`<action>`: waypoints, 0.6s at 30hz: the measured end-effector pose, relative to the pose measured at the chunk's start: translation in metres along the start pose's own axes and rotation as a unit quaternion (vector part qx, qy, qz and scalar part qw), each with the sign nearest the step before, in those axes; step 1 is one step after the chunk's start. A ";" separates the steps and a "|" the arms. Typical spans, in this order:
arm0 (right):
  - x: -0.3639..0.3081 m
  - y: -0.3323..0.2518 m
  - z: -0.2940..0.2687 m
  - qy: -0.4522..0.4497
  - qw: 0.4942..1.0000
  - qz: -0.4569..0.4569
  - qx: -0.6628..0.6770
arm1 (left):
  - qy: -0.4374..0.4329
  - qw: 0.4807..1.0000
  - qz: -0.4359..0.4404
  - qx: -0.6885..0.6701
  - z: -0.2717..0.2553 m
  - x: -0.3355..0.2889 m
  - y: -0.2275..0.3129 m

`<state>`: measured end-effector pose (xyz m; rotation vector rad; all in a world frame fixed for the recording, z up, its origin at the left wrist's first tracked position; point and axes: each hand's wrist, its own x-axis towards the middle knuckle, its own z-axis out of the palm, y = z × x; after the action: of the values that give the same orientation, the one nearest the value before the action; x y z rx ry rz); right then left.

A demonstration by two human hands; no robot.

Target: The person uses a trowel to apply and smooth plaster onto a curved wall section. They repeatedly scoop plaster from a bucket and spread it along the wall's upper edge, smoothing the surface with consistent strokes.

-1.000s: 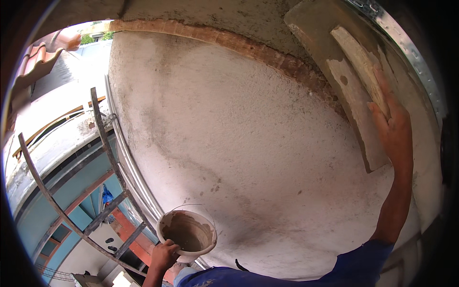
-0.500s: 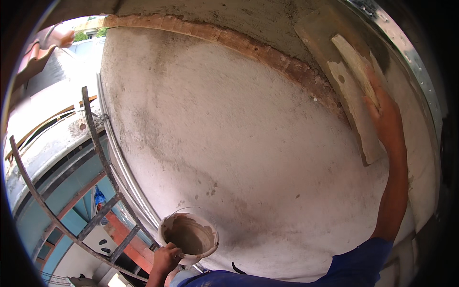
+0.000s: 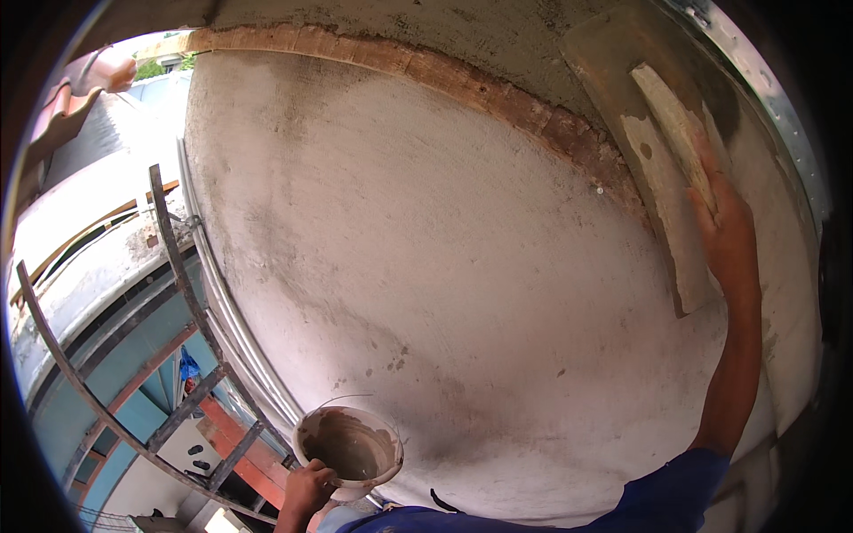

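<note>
My right hand (image 3: 730, 235) is wrapped round the handle of a long plastering float (image 3: 659, 182). The float lies against the wall at the upper right, tilted, its board smeared with grey mortar. At its left side, the float meets a brown wooden batten (image 3: 498, 91) that runs across the upper wall. Low in view, my left hand (image 3: 308, 489) grips the rim of a small mortar-stained bucket (image 3: 330, 425). The bucket tips toward me and shows grey, wet residue inside; its thin wire handle stands up behind the rim.
A pale, rough wall (image 3: 409, 240) fills the middle, with darker fresh mortar (image 3: 498, 35) above the batten. A perforated metal strip (image 3: 755, 84) edges the upper right. On the left stand a dark metal ladder-like frame (image 3: 182, 275) and white pipes (image 3: 244, 333), beside a drop to a lower level.
The float and my right hand have shifted slightly right and down in view. The bucket has moved a little lower and left, still in my left hand.
</note>
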<state>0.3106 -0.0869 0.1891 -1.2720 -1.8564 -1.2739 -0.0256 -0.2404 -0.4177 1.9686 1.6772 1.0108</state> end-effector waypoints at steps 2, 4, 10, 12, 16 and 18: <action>0.011 -0.023 0.003 -0.045 0.999 -0.025 -0.003 | -0.002 1.000 -0.005 0.008 -0.001 -0.001 -0.001; 0.028 -0.045 -0.002 -0.071 0.997 -0.029 -0.027 | -0.015 1.000 0.008 0.010 0.001 0.002 -0.002; 0.051 -0.009 0.004 -0.007 1.000 -0.004 -0.004 | -0.003 1.000 0.004 -0.013 0.008 0.002 -0.013; 0.029 0.005 0.003 0.034 0.999 -0.032 -0.022 | -0.001 1.000 -0.002 -0.013 0.005 0.000 -0.014; 0.025 -0.035 -0.013 -0.104 0.994 -0.029 -0.024 | 0.002 1.000 -0.007 0.005 -0.002 0.002 -0.010; 0.034 -0.053 -0.012 -0.113 0.989 -0.058 -0.072 | -0.014 1.000 0.015 0.014 0.002 0.009 -0.013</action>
<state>0.2482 -0.0897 0.2013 -1.4539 -2.0535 -1.3956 -0.0327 -0.2284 -0.4249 2.0206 1.6604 0.9711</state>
